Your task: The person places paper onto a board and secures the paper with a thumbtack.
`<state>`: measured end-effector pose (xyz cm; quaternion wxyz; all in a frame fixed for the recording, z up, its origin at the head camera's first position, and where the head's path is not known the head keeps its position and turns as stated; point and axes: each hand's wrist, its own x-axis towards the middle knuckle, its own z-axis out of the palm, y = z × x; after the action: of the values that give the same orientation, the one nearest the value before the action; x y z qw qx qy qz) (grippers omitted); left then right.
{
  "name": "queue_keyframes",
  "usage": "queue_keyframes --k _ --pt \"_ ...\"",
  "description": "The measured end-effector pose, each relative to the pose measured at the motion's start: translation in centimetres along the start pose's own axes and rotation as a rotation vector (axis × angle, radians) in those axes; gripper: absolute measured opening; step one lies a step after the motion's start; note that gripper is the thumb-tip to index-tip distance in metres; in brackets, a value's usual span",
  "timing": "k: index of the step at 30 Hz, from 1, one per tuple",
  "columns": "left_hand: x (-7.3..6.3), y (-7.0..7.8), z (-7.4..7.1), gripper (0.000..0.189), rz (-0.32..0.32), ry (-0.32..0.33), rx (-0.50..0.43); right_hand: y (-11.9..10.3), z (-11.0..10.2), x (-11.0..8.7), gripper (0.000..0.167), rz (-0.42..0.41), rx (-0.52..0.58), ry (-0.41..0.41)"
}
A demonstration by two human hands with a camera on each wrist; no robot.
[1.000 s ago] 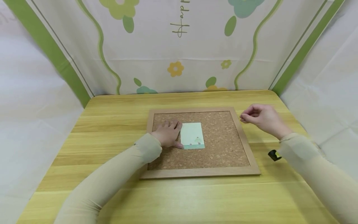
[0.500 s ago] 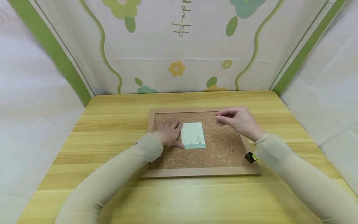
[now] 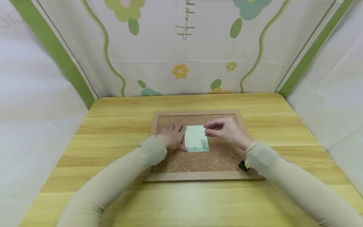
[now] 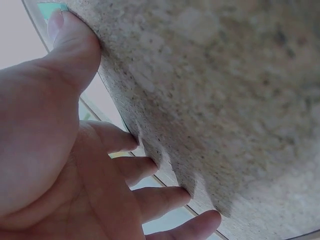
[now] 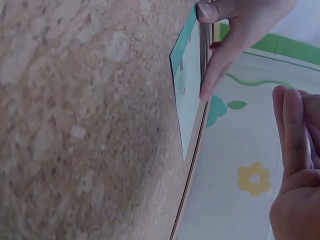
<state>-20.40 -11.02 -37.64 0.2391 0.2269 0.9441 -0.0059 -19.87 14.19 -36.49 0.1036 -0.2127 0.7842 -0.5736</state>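
A pale green note sheet with a darker green strip lies on a wood-framed cork board. My left hand rests on the cork with spread fingers, its thumb on the note's lower left corner. In the left wrist view the left fingertips touch the cork. Just over the note's right edge hovers my right hand, thumb and forefinger pinched together. Something tiny seems to sit between them; its kind cannot be made out. The right wrist view shows the right hand from the palm side, apart from the board.
The board lies on a yellow wood-grain table. A black wrist camera hangs under the right sleeve. A flower-printed cloth rises behind the table, with white cloth at both sides.
My right hand has come left from beyond the board's right side to the note's right edge, lowering a little, with the fingers still pinched. The left hand stays on the note and board.
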Motion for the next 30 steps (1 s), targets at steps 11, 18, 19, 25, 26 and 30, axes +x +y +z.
queue_keyframes --k 11,18,19,25,26,30 --pt "0.20 -0.06 0.08 0.108 0.000 -0.004 -0.021 -0.03 0.60 0.05 0.033 0.035 -0.036 -0.036" --pt "0.53 -0.13 0.18 0.108 -0.006 0.006 0.011 -0.03 0.73 0.11 0.038 0.107 0.060 -0.059" --pt "0.54 -0.11 0.17 0.109 -0.006 0.004 0.011 0.00 0.73 0.13 0.039 0.112 0.060 -0.059" --pt "0.67 -0.08 0.05 0.110 -0.005 0.006 0.002 0.10 0.72 0.31 0.041 0.140 0.050 -0.057" --pt "0.70 -0.08 0.04 0.110 -0.005 0.005 -0.001 0.07 0.71 0.33 0.041 0.144 0.050 -0.058" --pt "0.69 -0.05 -0.05 0.110 -0.006 -0.002 -0.008 -0.05 0.74 0.35 0.038 0.145 0.032 -0.053"
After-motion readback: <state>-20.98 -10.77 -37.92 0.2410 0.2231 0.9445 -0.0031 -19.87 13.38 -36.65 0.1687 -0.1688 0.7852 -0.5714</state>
